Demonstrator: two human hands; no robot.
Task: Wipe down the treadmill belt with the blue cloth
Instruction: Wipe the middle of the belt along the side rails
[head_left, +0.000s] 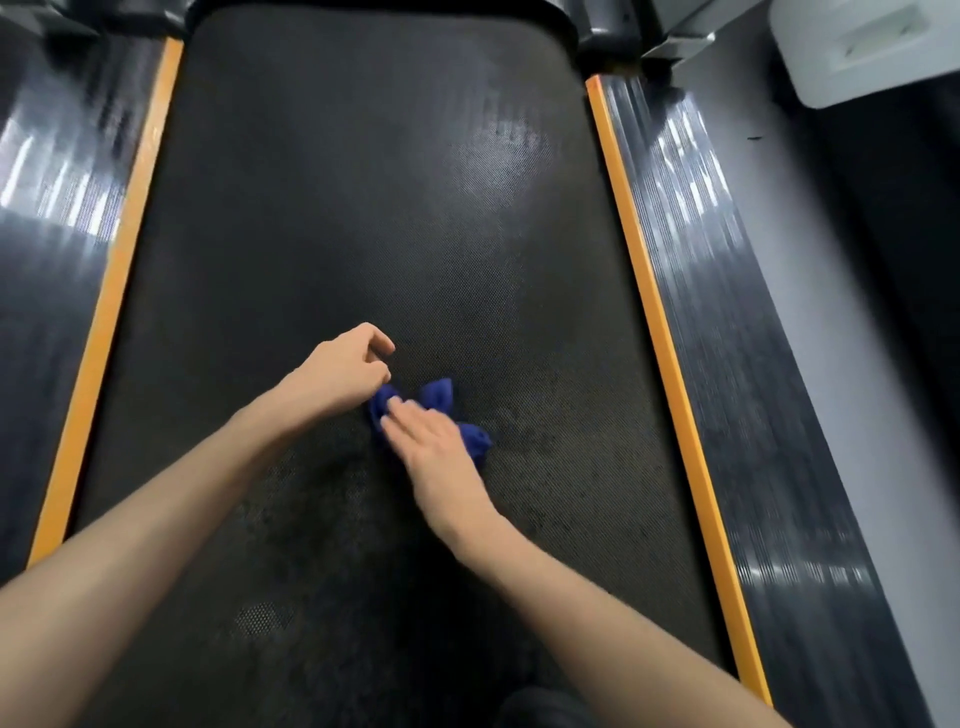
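Mid treadmill belt (337, 208), the bunched blue cloth (439, 395) looks soft and light; press from above. The right hand (431, 441) lies flat on it; the left hand (343, 371) curls beside, grip unclear.

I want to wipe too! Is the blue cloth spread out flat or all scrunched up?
Scrunched up. The blue cloth sits bunched on the belt, lumps poking out around the right hand resting on it.

The dark textured treadmill belt (332, 208), edged by orange strips (644, 270), carries a crumpled blue cloth (439, 395) near its middle.
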